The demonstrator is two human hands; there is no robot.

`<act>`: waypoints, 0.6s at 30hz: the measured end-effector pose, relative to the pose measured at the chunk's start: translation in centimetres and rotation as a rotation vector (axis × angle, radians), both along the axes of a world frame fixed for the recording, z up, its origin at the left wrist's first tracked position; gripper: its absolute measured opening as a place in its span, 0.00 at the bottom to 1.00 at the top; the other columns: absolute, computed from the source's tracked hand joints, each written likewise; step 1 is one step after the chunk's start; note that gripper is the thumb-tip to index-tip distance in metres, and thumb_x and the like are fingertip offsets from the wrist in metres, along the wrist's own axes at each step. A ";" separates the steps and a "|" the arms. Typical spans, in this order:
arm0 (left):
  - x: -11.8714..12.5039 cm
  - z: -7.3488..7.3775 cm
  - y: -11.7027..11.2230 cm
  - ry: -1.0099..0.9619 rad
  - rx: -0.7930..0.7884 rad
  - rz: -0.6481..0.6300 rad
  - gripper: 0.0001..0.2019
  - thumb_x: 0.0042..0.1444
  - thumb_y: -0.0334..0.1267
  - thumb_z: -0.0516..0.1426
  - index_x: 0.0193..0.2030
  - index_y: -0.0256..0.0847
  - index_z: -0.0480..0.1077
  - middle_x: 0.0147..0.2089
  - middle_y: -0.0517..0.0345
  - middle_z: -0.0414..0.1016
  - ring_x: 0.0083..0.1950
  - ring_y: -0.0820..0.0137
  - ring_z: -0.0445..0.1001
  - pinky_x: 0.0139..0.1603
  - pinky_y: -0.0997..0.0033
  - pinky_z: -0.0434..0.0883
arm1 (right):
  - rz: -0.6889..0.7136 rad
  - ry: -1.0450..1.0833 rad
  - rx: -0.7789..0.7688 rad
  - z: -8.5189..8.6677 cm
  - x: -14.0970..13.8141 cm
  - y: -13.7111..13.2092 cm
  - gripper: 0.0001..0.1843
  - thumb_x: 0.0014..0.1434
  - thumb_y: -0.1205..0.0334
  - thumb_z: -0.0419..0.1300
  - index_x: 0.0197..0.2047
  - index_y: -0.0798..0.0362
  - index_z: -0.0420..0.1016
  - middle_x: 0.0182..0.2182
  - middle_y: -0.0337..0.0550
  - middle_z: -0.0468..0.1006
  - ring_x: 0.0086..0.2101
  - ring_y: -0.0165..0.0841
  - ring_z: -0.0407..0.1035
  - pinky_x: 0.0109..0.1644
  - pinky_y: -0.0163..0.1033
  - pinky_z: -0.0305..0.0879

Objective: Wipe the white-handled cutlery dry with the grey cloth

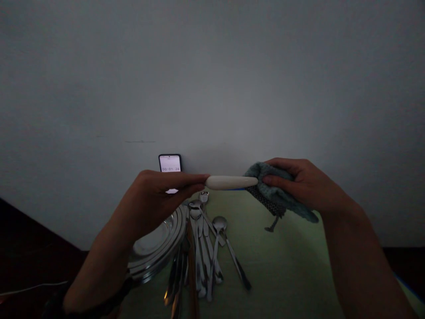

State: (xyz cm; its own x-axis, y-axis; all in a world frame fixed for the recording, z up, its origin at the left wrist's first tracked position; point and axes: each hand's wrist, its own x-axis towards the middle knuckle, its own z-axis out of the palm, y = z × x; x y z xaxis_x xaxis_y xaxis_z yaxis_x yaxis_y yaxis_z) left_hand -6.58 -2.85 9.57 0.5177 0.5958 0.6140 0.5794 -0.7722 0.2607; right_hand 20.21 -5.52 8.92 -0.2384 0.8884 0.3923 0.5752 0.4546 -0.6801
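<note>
Level in front of me is a smooth white elongated piece (231, 182), tapering toward the right; its exact kind I cannot make out. My left hand (166, 190) pinches its left end between thumb and fingers. A grey-green cloth (277, 192) with a dark woven side and a hanging loop is bunched in my right hand (299, 177). That cloth wraps the right end of the white piece, hiding whatever lies inside. Below both hands, several metal spoons (219, 224) and other cutlery lie in a loose pile.
Stacked metal plates (156, 243) stand at the left of the cutlery, partly behind my left arm. A phone (170, 163) showing a timer leans on the grey wall (212, 88). Long brown sticks (192, 270) lie beside the spoons on the green tabletop (282, 266).
</note>
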 end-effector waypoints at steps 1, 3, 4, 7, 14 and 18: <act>0.0 0.0 0.0 0.004 0.028 0.011 0.11 0.51 0.38 0.58 0.42 0.46 0.74 0.26 0.66 0.77 0.21 0.82 0.67 0.25 0.85 0.64 | -0.007 -0.003 0.002 0.0 0.1 0.0 0.14 0.54 0.55 0.57 0.42 0.50 0.75 0.32 0.38 0.78 0.31 0.30 0.71 0.32 0.32 0.66; 0.0 0.0 -0.2 0.007 0.083 0.037 0.10 0.50 0.38 0.58 0.40 0.44 0.75 0.23 0.67 0.75 0.20 0.82 0.66 0.24 0.85 0.64 | -0.018 -0.015 0.007 0.1 0.1 0.0 0.14 0.54 0.55 0.57 0.42 0.50 0.75 0.32 0.38 0.78 0.31 0.30 0.71 0.32 0.32 0.66; 0.0 0.0 -0.2 0.009 0.110 0.047 0.09 0.50 0.37 0.58 0.38 0.43 0.75 0.22 0.67 0.75 0.19 0.82 0.66 0.24 0.85 0.64 | -0.023 -0.021 0.011 0.1 0.1 0.0 0.14 0.54 0.55 0.57 0.42 0.50 0.75 0.32 0.39 0.78 0.31 0.30 0.71 0.32 0.33 0.66; 0.2 0.0 -0.3 0.012 0.195 0.076 0.06 0.50 0.36 0.58 0.35 0.43 0.75 0.21 0.68 0.73 0.20 0.82 0.67 0.25 0.84 0.65 | -0.040 -0.038 0.020 0.1 -0.2 0.0 0.14 0.54 0.54 0.57 0.41 0.51 0.75 0.31 0.39 0.78 0.30 0.31 0.71 0.32 0.33 0.65; 0.4 -0.2 -0.1 0.030 0.220 0.099 0.04 0.50 0.34 0.57 0.32 0.41 0.73 0.22 0.68 0.72 0.21 0.81 0.68 0.25 0.82 0.65 | -0.064 -0.089 0.064 0.2 -0.5 0.0 0.13 0.55 0.53 0.56 0.38 0.51 0.75 0.30 0.38 0.77 0.30 0.30 0.70 0.31 0.34 0.64; 0.5 -0.3 0.1 0.036 0.194 0.062 0.04 0.50 0.34 0.57 0.33 0.40 0.73 0.24 0.67 0.72 0.23 0.81 0.69 0.27 0.81 0.66 | -0.061 -0.078 0.059 0.2 -0.3 0.0 0.12 0.55 0.54 0.56 0.38 0.50 0.75 0.30 0.36 0.77 0.30 0.29 0.70 0.32 0.33 0.64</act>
